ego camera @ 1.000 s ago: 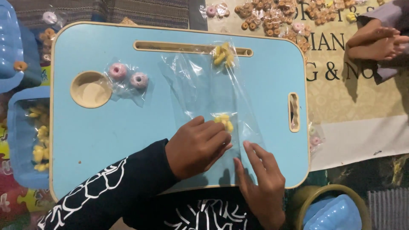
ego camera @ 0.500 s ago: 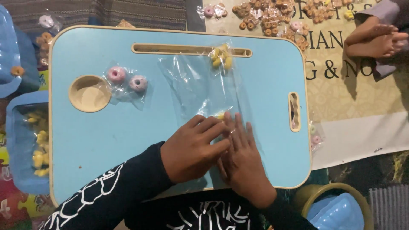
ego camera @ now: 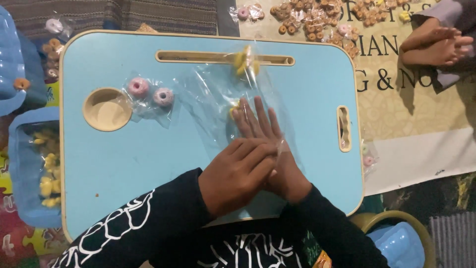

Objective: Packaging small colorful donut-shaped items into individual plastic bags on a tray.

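Head view: both hands' fingers [ego camera: 258, 121] lie spread flat on clear bag [ego camera: 213, 94] of yellow rings [ego camera: 246, 60].

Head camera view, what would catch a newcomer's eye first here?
Two hands pressing flat on a clear plastic bag in the middle of the light blue lap table: the right hand spread over it, the left hand laid across that. Left of them, two pink ring pieces lie bagged beside the round cup recess.

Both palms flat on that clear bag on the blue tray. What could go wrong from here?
1. The right hand presses flat on the clear plastic bag; the yellow piece at its fingertips may get crushed.
2. The bag may slide and knock the yellow pieces over the slot.
3. The left hand hides part of the bag.
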